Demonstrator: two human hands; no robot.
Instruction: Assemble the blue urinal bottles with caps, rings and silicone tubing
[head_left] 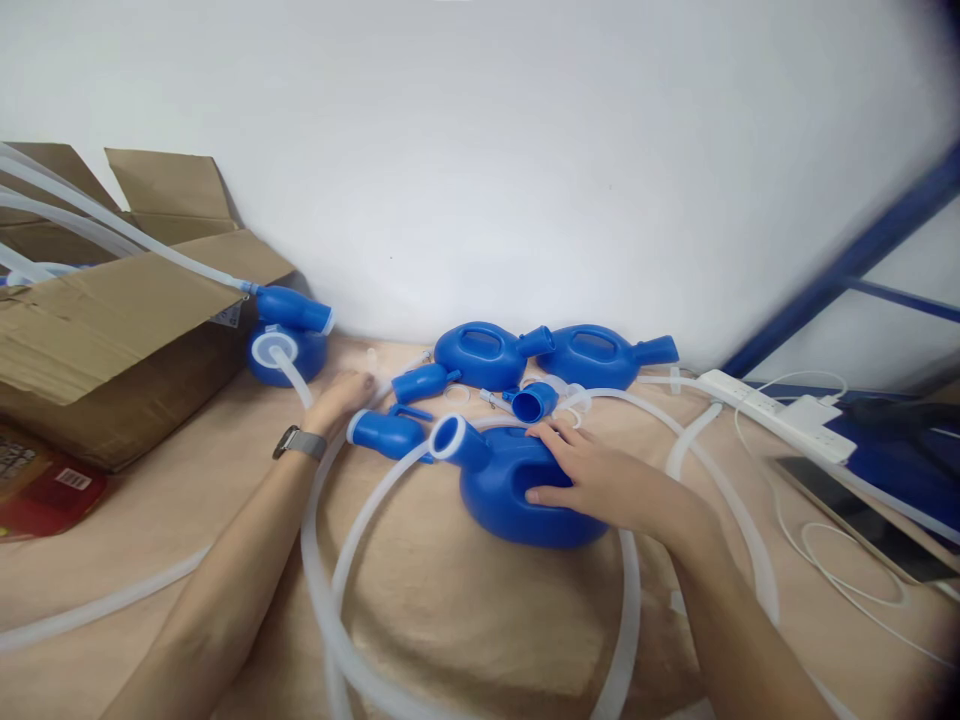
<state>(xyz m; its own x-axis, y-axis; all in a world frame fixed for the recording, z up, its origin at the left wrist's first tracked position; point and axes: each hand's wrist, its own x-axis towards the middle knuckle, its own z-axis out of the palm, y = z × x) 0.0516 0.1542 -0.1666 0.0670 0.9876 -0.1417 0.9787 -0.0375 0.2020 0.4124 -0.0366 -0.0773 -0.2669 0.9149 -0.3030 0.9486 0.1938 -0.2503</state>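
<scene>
On a tan worktop (487,620) before a white wall (450,180), the right hand (600,478) grasped the nearest blue bottle (487,500) from above, the left hand (346,395) was beyond its left side, grip unclear, and white tubing (628,600) flanking the bottle risked tipping it if a loop snagged.

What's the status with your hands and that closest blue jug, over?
Right hand on the nearest blue jug, jug upright. Left hand beside the capped blue jug, grip unclear. White hoses either side of the nearest blue jug.
</scene>
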